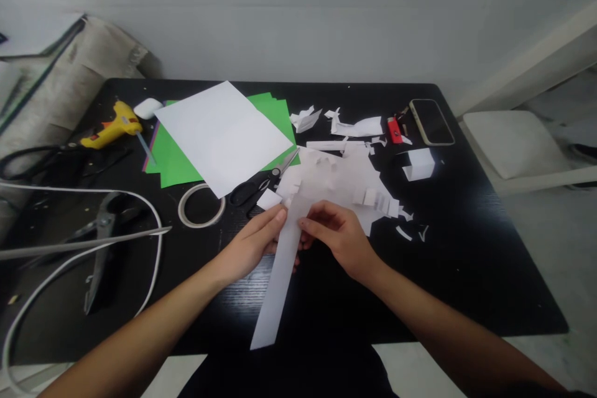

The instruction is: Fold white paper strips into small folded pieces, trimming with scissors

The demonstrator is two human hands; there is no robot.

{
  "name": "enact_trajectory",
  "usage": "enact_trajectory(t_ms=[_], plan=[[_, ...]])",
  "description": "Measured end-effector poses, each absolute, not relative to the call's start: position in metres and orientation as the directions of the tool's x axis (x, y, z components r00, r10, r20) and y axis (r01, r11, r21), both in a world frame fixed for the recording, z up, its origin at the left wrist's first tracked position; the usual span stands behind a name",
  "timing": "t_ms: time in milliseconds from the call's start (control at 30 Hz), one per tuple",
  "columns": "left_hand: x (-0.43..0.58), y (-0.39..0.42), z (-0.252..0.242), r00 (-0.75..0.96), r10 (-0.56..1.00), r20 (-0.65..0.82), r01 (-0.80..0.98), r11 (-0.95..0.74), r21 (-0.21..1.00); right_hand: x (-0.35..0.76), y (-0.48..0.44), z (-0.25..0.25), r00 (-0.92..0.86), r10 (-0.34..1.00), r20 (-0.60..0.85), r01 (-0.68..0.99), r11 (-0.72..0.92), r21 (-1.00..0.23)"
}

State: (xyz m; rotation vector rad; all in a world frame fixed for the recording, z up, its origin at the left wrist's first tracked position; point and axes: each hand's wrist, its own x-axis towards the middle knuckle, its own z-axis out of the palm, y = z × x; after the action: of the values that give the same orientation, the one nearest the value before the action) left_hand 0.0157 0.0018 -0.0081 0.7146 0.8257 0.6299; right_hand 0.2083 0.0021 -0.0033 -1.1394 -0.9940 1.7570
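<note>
A long white paper strip [280, 283] slants down toward me over the table's front edge. My left hand [259, 236] is closed on its left side, thumb on top and fingers underneath. My right hand [338, 233] pinches the strip's right edge near the upper end; its other fingers are curled and partly hidden. Just beyond both hands lies a larger cut white paper [345, 177] with small folded pieces on it. Black-handled scissors [263, 181] rest left of that paper, their blades pointing away to the right.
A white sheet [226, 137] lies over green sheets [177, 165]. To the left are a yellow glue gun [114, 125], a tape roll [181, 208], metal shears [102, 236] and a white cable [156, 230]. Paper scraps [357, 127], a red lighter [394, 130] and a phone [431, 121] sit at the back right.
</note>
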Motion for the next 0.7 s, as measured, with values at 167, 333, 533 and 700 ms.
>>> enact_trajectory(t_ms=[167, 333, 533, 700], plan=[[0.0153, -0.0018, -0.0052, 0.538, 0.751, -0.383, -0.191, 0.551, 0.812, 0.2078, 0.0012, -0.0031, -0.273, 0.913, -0.304, -0.208, -0.365, -0.908], [0.0164, -0.0028, -0.0046, 0.543, 0.774, -0.327, -0.162, 0.478, 0.863, 0.2077, -0.0002, -0.0050, -0.296, 0.920, -0.256, -0.226, -0.327, -0.917], [0.0144, -0.0029, -0.0027, 0.553, 0.753, -0.356, -0.129, 0.500, 0.856, 0.2092, -0.0005, -0.0063, -0.296, 0.931, -0.212, -0.238, -0.287, -0.928], [0.0129, -0.0026, -0.0012, 0.540, 0.739, -0.403, -0.097, 0.530, 0.842, 0.2102, 0.0008, -0.0053, -0.322, 0.921, -0.220, -0.225, -0.301, -0.927]])
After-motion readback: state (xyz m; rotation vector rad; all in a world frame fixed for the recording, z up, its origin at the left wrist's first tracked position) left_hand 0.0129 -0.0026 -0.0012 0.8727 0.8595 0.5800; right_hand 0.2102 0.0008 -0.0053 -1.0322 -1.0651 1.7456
